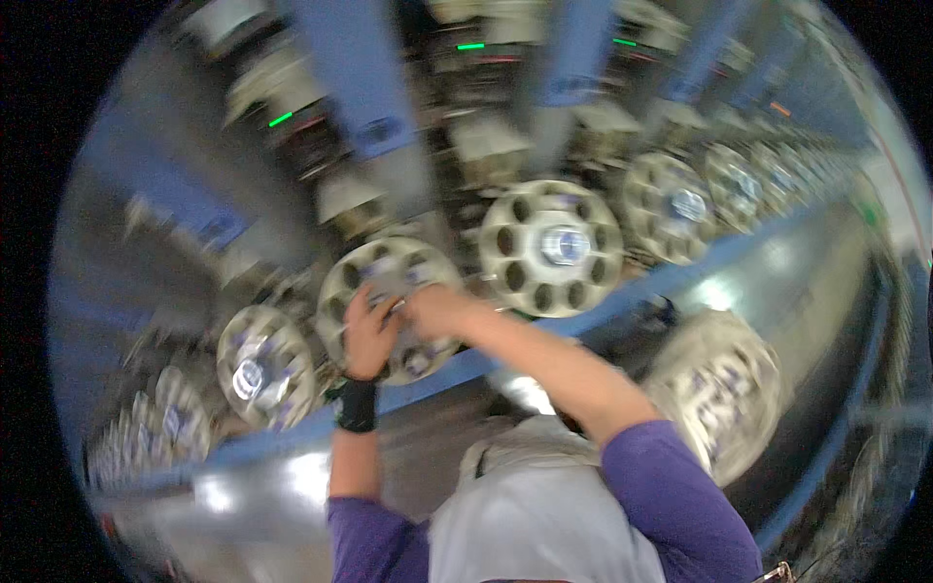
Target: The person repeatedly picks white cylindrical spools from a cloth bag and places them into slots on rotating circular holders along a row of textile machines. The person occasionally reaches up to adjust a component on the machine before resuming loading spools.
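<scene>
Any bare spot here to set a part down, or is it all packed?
The shiny metal ledge below the blue rail looks bare to the right of the right hand. Another bare stretch sits lower left. Above the rail it is crowded: perforated discs side by side, both hands, left hand included, on one disc.

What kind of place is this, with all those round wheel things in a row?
Probably a factory, maybe a textile mill. A long machine with a blue rail carries a row of pale round discs with holes, and green indicator lights glow above. The left hand and right hand are on one disc.
</scene>
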The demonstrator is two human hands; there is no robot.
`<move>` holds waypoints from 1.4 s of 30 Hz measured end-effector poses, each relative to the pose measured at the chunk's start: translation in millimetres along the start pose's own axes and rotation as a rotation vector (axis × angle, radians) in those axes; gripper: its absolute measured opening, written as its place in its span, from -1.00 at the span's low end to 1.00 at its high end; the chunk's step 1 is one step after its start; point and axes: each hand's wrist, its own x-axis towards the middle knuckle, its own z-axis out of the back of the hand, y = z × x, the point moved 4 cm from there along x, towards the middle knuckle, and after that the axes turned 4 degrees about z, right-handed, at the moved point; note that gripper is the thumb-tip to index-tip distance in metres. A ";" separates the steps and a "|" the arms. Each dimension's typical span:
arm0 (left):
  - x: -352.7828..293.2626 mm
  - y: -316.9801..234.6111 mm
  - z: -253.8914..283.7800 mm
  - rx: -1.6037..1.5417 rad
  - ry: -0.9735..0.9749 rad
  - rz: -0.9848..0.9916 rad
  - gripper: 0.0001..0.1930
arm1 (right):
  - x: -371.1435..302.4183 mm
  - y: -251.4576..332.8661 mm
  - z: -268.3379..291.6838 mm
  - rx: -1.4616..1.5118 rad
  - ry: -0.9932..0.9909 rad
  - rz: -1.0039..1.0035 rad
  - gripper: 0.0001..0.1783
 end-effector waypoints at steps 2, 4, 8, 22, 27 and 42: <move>3.0 -5.8 -6.6 0.105 0.066 0.075 -0.64 | -29.2 0.1 -21.7 0.065 -0.226 0.096 -0.69; 14.2 -12.0 3.2 0.153 -0.038 0.213 -0.66 | -77.2 -19.0 -36.7 0.331 -0.601 0.158 -0.78; 31.0 -75.0 -20.9 -0.676 -0.092 0.196 -0.73 | -223.6 -90.5 -94.2 0.487 -0.808 -0.354 -0.77; -183.2 -536.0 -352.6 -0.577 1.174 -0.802 -0.86 | -671.0 -171.4 -296.3 0.270 -1.026 -1.356 -0.68; -213.3 -522.3 -384.8 -0.206 1.407 -0.360 -0.72 | -654.9 -238.8 -296.2 0.062 -0.619 -1.150 -0.52; -218.6 -479.9 -420.6 -0.454 1.491 0.185 -0.78 | -692.5 -252.5 -325.1 0.640 -0.095 -1.175 -0.32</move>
